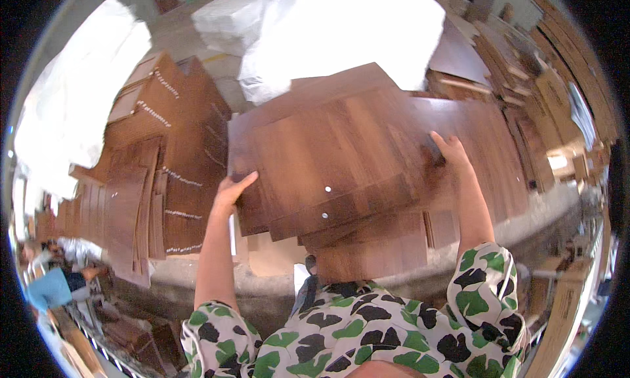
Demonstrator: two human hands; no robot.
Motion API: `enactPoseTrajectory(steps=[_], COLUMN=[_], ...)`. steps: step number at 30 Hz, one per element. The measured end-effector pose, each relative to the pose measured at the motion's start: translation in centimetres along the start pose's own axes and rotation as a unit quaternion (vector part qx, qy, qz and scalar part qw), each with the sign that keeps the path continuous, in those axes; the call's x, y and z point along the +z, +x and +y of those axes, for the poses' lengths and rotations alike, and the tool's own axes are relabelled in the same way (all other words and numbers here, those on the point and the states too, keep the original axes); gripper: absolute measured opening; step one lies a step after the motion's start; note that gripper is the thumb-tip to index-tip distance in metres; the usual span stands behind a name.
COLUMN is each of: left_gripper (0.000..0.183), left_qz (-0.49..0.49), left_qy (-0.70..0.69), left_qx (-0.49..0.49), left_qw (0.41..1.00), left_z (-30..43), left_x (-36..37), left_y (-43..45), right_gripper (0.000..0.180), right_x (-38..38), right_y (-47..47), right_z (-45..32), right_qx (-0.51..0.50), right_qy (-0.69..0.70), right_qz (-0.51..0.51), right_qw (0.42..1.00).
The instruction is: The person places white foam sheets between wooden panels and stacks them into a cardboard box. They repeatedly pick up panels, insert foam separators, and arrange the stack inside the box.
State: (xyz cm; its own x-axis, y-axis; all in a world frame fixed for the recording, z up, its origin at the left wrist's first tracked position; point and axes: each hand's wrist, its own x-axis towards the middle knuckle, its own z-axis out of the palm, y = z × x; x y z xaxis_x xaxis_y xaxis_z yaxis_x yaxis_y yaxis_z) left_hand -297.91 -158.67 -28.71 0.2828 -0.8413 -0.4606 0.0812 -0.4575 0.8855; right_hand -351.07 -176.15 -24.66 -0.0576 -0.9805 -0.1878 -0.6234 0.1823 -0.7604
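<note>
A brown wood-grain panel (339, 146) lies tilted in front of me, over several similar overlapping panels. Two small pale round spots show near its lower edge. On the panel's left edge is my left hand (232, 190), its thumb over the top face and its fingers hidden beneath. My right hand (450, 149) is at the right side of the panel, thumb and a finger raised; its other fingers are blurred, and I cannot tell how firmly it grips. Another wood-grain panel (485, 151) extends beyond my right hand.
Stacked brown panels (189, 127) stand at the left, with smaller boards (125, 215) nearer. White wrapping (344, 28) covers something ahead. Cardboard boxes (551, 107) and more boards are at the right. A person in blue (51, 289) is at the lower left.
</note>
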Motion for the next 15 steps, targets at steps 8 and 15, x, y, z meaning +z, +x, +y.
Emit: enactPoseTrajectory(steps=[8, 15], left_gripper=[0.073, 0.081], left_qz=[0.038, -0.031], left_qy=[-0.08, -0.118], left_qx=[-0.036, -0.135], left_qw=[0.995, 0.983], left_z=[-1.3, -1.8], left_x=[2.9, 1.6], left_y=[-2.1, -0.1], right_gripper=[0.069, 0.064], right_x=[3.6, 0.7], right_y=[0.4, 1.2], right_z=[-2.0, -0.3], right_qx=[0.115, 0.132], right_qy=[0.135, 0.233], right_qz=[-0.129, -0.232], right_qw=[0.976, 0.935])
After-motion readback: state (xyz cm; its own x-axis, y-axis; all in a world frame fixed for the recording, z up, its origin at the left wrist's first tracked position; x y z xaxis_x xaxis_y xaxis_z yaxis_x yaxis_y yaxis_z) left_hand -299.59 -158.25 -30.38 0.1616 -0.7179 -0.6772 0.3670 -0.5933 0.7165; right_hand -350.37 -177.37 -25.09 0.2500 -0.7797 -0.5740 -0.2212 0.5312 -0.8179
